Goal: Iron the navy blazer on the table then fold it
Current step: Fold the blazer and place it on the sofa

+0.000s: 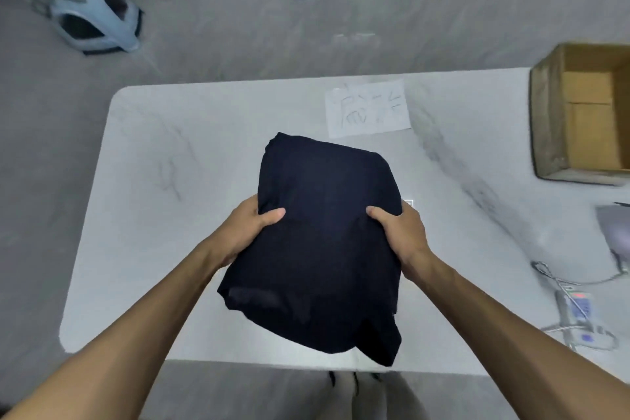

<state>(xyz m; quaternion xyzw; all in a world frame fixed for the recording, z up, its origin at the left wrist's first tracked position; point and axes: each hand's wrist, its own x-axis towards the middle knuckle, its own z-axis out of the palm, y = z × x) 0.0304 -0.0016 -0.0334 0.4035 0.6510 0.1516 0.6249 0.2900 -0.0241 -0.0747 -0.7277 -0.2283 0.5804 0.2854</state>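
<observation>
Where the grey floor point(238, 37) fills the far part of the room, a white marble-patterned table point(136, 181) with rounded corners stands in front of the person and takes up most of the near area.

The navy blazer point(324, 249) is folded into a compact rectangular bundle over the middle of the table, its long side running away from the person. Its near end is looser, with one corner sagging toward the table's near edge. Whether the underside of the bundle touches the tabletop cannot be determined.

An open cardboard box point(552, 119) sits at the far right corner of the table, well apart from the blazer. A pale blue plastic stool point(95, 20) lies on the floor beyond the far left corner.

A white sheet of paper point(368, 109) with handwritten marks lies flat on the table, just beyond the far end of the blazer.

The left hand point(245, 232) grips the left edge of the bundle at mid-length, thumb pressed on top, fingers hidden under the cloth. The right hand point(402, 235) grips the right edge in the same manner, directly opposite. Both forearms are bare.

A white power strip point(576, 314) with a looped cable rests near the right edge of the table. A grey device point(613, 232), cut off by the frame, lies beyond it.
</observation>
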